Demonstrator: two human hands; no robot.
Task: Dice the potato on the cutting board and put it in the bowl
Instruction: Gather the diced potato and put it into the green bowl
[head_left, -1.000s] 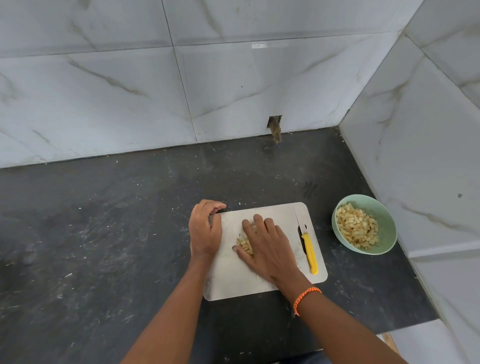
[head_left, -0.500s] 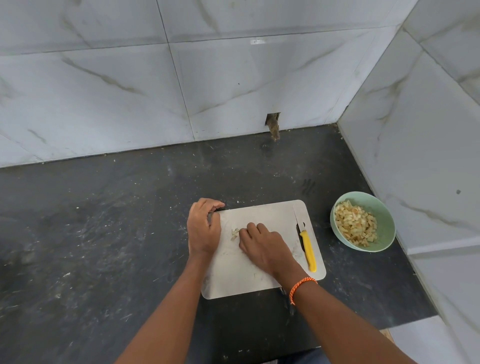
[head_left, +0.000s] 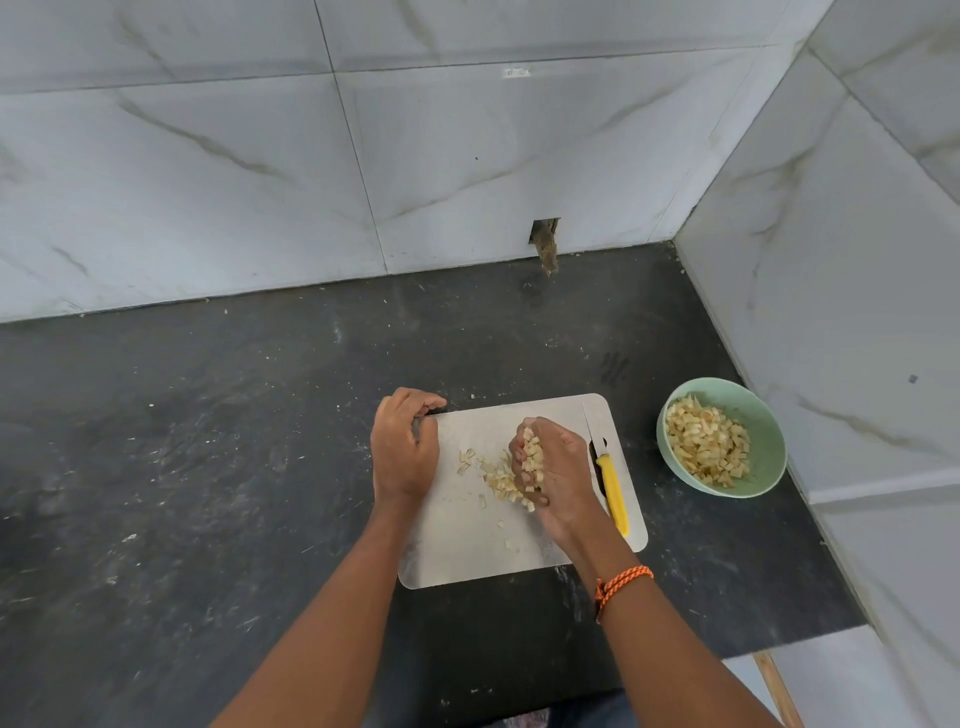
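The right hand (head_left: 553, 467) is turned on edge above the middle of the cutting board (head_left: 519, 551), fingers curled inward and cupping a clump of diced potato (head_left: 531, 457); pale cubes show between the fingers and along the palm edge. Its forearm runs in from the lower right, with a braided orange wristband (head_left: 621, 584) round the wrist. The left hand (head_left: 402, 449) sits at the board's far-left corner, fingers bent over the edge and gripping it, thumb toward the board's surface; its forearm enters from the lower centre.

More loose potato pieces (head_left: 491, 475) lie on the board just left of the right hand, touching its lower fingers, with a few strays scattered toward the near edge. The pieces are small, roughly cubic, cream to pale yellow.

The board is a pale grey rectangle with rounded corners and a matte, faintly scuffed surface. A knife (head_left: 608, 475) with a smooth yellow handle lies along the board's right side, blade pointing away from the person, untouched.

A round pale-green bowl (head_left: 769, 452) stands on the countertop right of the board, apart from it, holding a heap of diced potato. The countertop (head_left: 208, 467) is dark stone, dusty and streaked with pale specks. White marble-veined wall tiles (head_left: 208, 156) rise behind and to the right.
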